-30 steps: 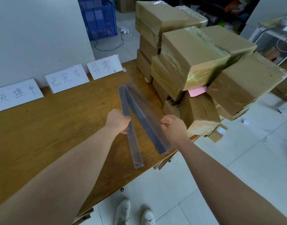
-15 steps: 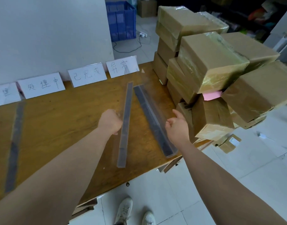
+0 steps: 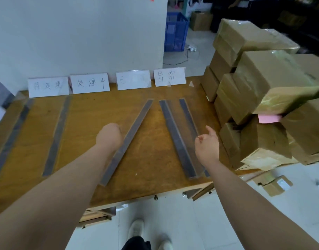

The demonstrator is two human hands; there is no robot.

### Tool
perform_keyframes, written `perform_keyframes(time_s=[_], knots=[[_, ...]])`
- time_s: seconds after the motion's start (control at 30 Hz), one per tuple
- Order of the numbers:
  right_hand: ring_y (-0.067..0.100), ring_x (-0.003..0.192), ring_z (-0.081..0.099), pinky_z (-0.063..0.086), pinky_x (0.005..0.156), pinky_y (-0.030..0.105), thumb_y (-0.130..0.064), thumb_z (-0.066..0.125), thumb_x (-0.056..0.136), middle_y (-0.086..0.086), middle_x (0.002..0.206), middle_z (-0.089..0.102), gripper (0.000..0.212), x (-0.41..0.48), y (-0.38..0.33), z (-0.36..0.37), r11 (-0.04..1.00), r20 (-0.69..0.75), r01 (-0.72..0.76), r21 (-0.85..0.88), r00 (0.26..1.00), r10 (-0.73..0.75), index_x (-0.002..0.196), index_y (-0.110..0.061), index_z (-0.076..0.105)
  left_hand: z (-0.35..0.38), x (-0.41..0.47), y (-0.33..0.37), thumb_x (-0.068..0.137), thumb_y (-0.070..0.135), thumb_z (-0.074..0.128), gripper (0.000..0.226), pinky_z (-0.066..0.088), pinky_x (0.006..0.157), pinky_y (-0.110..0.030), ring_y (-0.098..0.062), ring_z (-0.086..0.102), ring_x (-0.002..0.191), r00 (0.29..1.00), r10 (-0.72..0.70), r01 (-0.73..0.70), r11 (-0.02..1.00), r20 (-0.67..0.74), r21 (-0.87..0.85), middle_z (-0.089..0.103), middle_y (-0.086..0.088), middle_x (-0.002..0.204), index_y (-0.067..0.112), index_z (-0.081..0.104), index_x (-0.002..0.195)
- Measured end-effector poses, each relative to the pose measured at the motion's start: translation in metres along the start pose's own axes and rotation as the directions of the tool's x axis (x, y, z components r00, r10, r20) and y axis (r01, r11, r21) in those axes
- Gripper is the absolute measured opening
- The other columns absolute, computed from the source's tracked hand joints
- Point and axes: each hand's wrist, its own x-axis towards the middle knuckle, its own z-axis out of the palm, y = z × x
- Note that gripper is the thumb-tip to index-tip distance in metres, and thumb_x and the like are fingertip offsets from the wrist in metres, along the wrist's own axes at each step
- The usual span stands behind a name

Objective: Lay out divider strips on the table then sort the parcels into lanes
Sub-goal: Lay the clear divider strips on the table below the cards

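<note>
A parcel sorting room; stacked taped parcels [image 3: 267, 83], handwritten lane signs [image 3: 90, 83], blue crate [image 3: 175, 31].

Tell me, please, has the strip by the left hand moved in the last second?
Yes. The strip at the left hand has swung left, away from the parcel stack.

Four white cards stand in a row along the back edge of the table [image 3: 86, 127], each hand-lettered in dark Chinese characters. The leftmost card [image 3: 48, 86] is blurred and seems to read 待处理. The second card [image 3: 91, 83] reads 处理中. On the third card [image 3: 133, 80] only the first character, 已, is legible; glare washes out the rest. The rightmost card [image 3: 169, 77] reads 异常. A pink slip [image 3: 267, 118] among the parcels [image 3: 274, 78] shows no legible writing.
</note>
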Motion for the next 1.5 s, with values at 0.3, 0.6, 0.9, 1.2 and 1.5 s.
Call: perform_keyframes(time_s=[0.3,0.6,0.9,1.2,1.5], knots=[[0.018,0.135,0.040,0.031,0.110,0.031,-0.012,0.050,0.099,0.007,0.152,0.037,0.025,0.012,-0.002,0.006,0.999,-0.050,-0.031,-0.007,0.998,0.031,0.101,0.000,0.072,-0.002,0.025,-0.021,0.097,0.008,0.050,0.022,0.046,0.059,-0.035,-0.026,0.056,0.070,0.995,0.088,-0.092,0.990,0.039,0.105,0.057,-0.008,0.076,0.008,0.057,0.076],[0.020,0.129,0.047,0.036,0.110,0.035,-0.014,0.052,0.099,0.005,0.142,0.050,0.024,0.009,-0.008,0.016,0.991,-0.066,-0.135,0.018,0.989,0.136,0.110,-0.006,0.071,-0.008,0.057,0.002,0.094,0.007,0.047,0.023,0.050,0.068,-0.034,-0.029,0.059,0.094,0.978,0.209,-0.196,0.942,-0.020,0.272,0.067,-0.008,0.097,0.015,0.069,0.094],[0.020,0.094,0.061,0.052,0.090,0.035,-0.013,0.052,0.097,0.006,0.100,0.067,0.023,0.010,-0.002,0.011,0.975,-0.090,-0.172,0.139,0.979,0.185,0.094,-0.008,0.074,-0.001,0.073,0.027,0.090,-0.004,0.049,0.025,0.049,0.067,-0.030,-0.028,0.065,0.088,0.952,0.307,-0.307,0.952,0.011,-0.001,0.069,-0.013,0.098,0.004,0.072,0.098],[0.017,0.055,0.045,0.037,0.050,0.023,-0.012,0.053,0.093,0.015,0.060,0.052,0.033,0.008,0.008,-0.007,0.979,-0.055,-0.138,0.152,0.987,0.148,0.062,-0.001,0.058,-0.015,0.079,0.027,0.094,0.000,0.051,0.020,0.044,0.073,-0.026,-0.025,0.062,0.094,0.951,0.310,-0.311,0.949,-0.021,-0.050,0.067,-0.012,0.105,0.004,0.070,0.100],[0.012,0.055,0.048,0.037,0.052,0.019,-0.010,0.054,0.094,0.004,0.060,0.052,0.034,0.004,0.003,0.001,0.968,-0.077,-0.132,0.215,0.985,0.152,0.061,-0.010,0.062,-0.023,0.073,0.023,0.091,-0.006,0.051,0.023,0.053,0.091,-0.037,-0.027,0.064,0.103,0.913,0.407,-0.405,0.911,-0.010,0.076,0.066,-0.015,0.111,0.001,0.071,0.103]])
